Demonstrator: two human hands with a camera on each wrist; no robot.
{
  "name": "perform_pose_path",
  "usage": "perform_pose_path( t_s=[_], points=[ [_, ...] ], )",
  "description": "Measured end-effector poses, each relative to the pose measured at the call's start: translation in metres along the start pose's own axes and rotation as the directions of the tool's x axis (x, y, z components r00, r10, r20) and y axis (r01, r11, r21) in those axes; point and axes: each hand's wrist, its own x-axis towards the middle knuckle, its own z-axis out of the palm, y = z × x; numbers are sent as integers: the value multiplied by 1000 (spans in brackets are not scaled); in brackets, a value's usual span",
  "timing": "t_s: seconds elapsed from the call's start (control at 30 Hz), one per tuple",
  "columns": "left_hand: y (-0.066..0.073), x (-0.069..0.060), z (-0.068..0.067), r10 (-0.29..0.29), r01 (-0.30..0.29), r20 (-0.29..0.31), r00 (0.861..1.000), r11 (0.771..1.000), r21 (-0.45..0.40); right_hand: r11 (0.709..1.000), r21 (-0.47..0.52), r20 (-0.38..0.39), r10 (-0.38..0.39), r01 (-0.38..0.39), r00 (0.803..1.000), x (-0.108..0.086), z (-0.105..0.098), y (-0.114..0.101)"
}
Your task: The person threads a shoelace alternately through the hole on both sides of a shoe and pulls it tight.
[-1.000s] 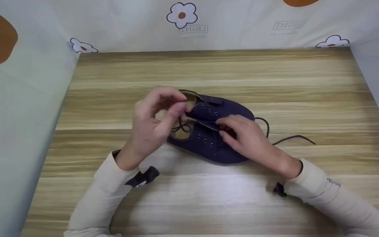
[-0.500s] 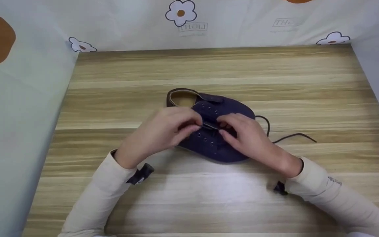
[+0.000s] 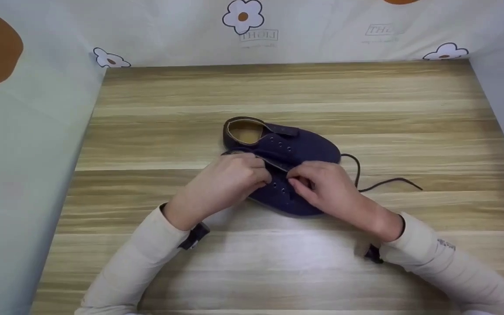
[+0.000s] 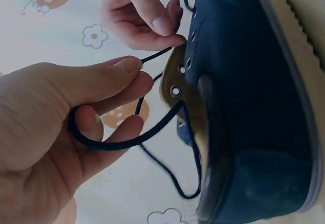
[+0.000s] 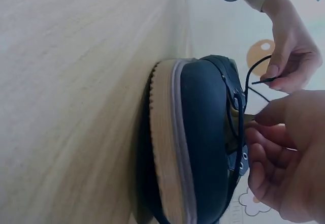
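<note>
Two dark navy lace-up shoes lie side by side on the table, the near shoe [image 3: 293,205] and the far shoe [image 3: 317,146]. My left hand [image 3: 223,181] is over the near shoe's opening. In the left wrist view its thumb and forefinger pinch a dark shoelace [image 4: 117,146], and a loop of it hangs round the other fingers. The lace's short end sticks out of the pinch towards the shoe. My right hand [image 3: 328,186] pinches the edge of the near shoe's eyelet flap [image 4: 171,79], tan inside, with metal eyelets. The heel is partly hidden by my left hand.
Another lace [image 3: 392,180] trails over the wood-grain table [image 3: 169,96] to the right of the shoes. Pale patterned cloth [image 3: 182,35] stands along the back, with more at both sides. Dark wrist cameras [image 3: 195,236] sit below the cuffs.
My left hand has come down and right from the raised spot over the heels to the eyelet flap, then drawn slightly back and turned. My right hand stays at the flap, slightly lower.
</note>
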Motion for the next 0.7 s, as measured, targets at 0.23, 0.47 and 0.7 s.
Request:
perform_pose_path(
  t_s=[0.23, 0.47, 0.7],
  points=[
    [2, 1, 7, 20, -20, -32, 999, 1000, 9, 1000, -3, 53, -19, 20, 998, -2, 2, -1],
    [4, 4, 12, 25, -24, -29, 999, 999, 27, 1000, -17, 93, -6, 7, 996, -2, 3, -2],
    [4, 4, 20, 28, -27, -26, 999, 998, 51, 1000, -8, 103, -5, 6, 995, -1, 2, -2]
  ],
)
